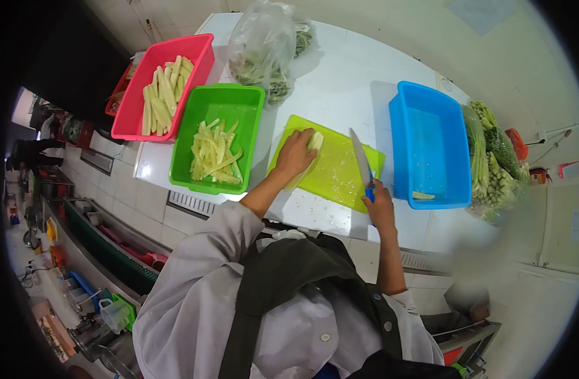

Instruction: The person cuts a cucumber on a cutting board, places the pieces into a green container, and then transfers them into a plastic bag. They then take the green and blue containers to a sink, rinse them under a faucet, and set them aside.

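My left hand (295,153) is closed over a long, pale green peeled cucumber (314,141), pressing it against the left side of the lime-green cutting board (333,165). The fingers cover much of it. In my right hand (380,205) is a kitchen knife (361,158) with a blue handle. Its blade points away from me over the board's right part, apart from the cucumber. Wet bits lie scattered on the board. To the left, a green tub (253,114) holds cut pale strips (215,153), and a pink tub (204,55) holds long peeled pieces (163,95).
A blue tub (428,136) with one pale piece (422,196) at its near end stands right of the board. Bagged green vegetables (491,158) lie beyond it. A clear plastic bag of greens (262,50) sits at the back of the white table (349,57).
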Available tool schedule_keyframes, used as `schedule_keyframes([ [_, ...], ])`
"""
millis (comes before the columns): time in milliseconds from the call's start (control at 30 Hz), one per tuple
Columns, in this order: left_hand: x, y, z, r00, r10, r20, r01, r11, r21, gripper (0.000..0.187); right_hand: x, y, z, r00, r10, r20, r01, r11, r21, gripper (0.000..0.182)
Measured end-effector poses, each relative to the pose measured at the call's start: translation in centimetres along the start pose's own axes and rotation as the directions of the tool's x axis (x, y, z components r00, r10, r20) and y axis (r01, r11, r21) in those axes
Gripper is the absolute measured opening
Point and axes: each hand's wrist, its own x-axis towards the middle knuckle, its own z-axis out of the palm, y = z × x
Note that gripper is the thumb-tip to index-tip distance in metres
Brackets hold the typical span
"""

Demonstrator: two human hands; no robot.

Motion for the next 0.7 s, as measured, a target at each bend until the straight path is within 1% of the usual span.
schedule_keyframes([
  [33, 0.4, -0.2, -0.2, 1.0, 0.016, 0.007, -0.015, 0.994, -0.111, 0.058, -0.2, 0.1, -0.1, 1.0, -0.015, 0.009, 0.015, 1.0, -0.006, 0.053],
  [67, 0.7, -0.2, -0.3, 1.0, 0.006, 0.011, -0.005, 0.996, -0.092, 0.058, -0.4, 0.2, 0.0, 1.0, -0.029, -0.013, 0.029, 1.0, 0.002, 0.048],
  [100, 1.1, 0.2, -0.5, 0.997, -0.041, 0.058, 0.045, 0.996, -0.074, 0.055, -0.5, 0.2, 0.1, 0.998, -0.042, -0.037, 0.042, 0.999, 0.009, 0.043],
  [133, 1.2, 0.6, -0.4, 0.991, -0.086, 0.106, 0.092, 0.994, -0.053, 0.052, -0.5, 0.0, 0.2, 0.985, -0.126, -0.117, 0.128, 0.992, 0.011, 0.04],
  [167, 1.2, 0.8, -0.1, 0.99, -0.087, 0.113, 0.092, 0.995, -0.032, 0.052, -0.5, -0.3, 0.5, 0.986, -0.118, -0.118, 0.123, 0.992, 0.033, 0.04],
  [233, 0.9, 0.8, 1.0, 0.999, -0.054, -0.004, 0.053, 0.996, -0.073, 0.051, -0.7, -1.6, 0.5, 0.992, -0.05, -0.116, 0.08, 0.957, 0.277, 0.039],
  [267, 0.6, 0.8, 1.5, 0.996, -0.005, -0.089, 0.007, 1.0, 0.023, 0.048, -0.8, -1.7, 1.3, 0.999, 0.018, -0.035, -0.003, 0.928, 0.373, 0.044],
  [300, 0.5, 0.5, 1.4, 0.998, 0.006, -0.057, -0.004, 0.999, 0.045, 0.048, -1.2, -3.0, 1.0, 0.998, 0.047, -0.034, -0.029, 0.917, 0.399, 0.044],
  [333, 0.7, 0.5, 1.3, 0.996, -0.016, -0.087, 0.017, 1.0, 0.01, 0.045, -1.5, -5.2, -0.6, 0.99, 0.063, 0.124, -0.115, 0.873, 0.473, 0.047],
  [367, 1.0, 0.7, 1.3, 0.992, -0.044, -0.121, 0.04, 0.999, -0.033, 0.043, -1.6, -6.8, -1.7, 0.959, 0.056, 0.279, -0.202, 0.826, 0.526, 0.05],
  [400, 1.1, 0.9, 1.2, 0.987, -0.051, -0.149, 0.048, 0.999, -0.024, 0.041, -1.5, -7.5, -2.0, 0.957, 0.07, 0.281, -0.215, 0.819, 0.531, 0.05],
  [433, 1.1, 0.7, 1.2, 0.989, -0.051, -0.141, 0.048, 0.999, -0.026, 0.041, -1.3, -8.1, -2.4, 0.949, -0.009, 0.315, -0.162, 0.843, 0.513, 0.053],
  [467, 1.1, 0.5, 1.2, 0.985, -0.074, -0.155, 0.063, 0.995, -0.072, 0.041, -1.1, -8.1, -2.7, 0.932, -0.088, 0.352, -0.105, 0.864, 0.493, 0.055],
  [500, 1.2, 0.4, 1.5, 0.98, -0.099, -0.171, 0.08, 0.99, -0.12, 0.041, -0.9, -7.5, -2.4, 0.931, -0.082, 0.355, -0.109, 0.867, 0.486, 0.055],
  [533, 1.2, 0.4, 1.7, 0.968, -0.202, -0.15, 0.167, 0.961, -0.219, 0.037, -0.6, -6.9, -1.5, 0.949, -0.146, 0.28, 0.006, 0.895, 0.446, 0.054],
  [567, 1.3, 0.4, 1.9, 0.967, -0.206, -0.15, 0.17, 0.96, -0.224, 0.037, -0.3, -6.4, -1.0, 0.954, -0.216, 0.208, 0.119, 0.91, 0.397, 0.053],
  [633, 1.3, 0.1, 2.1, 0.949, -0.296, -0.108, 0.245, 0.909, -0.338, 0.033, -0.1, -6.3, -1.2, 0.953, -0.228, 0.201, 0.142, 0.918, 0.37, 0.052],
  [700, 1.3, -0.2, 2.2, 0.946, -0.306, -0.104, 0.253, 0.901, -0.351, 0.033, 0.2, -6.5, -1.7, 0.951, -0.241, 0.191, 0.167, 0.927, 0.337, 0.052],
])
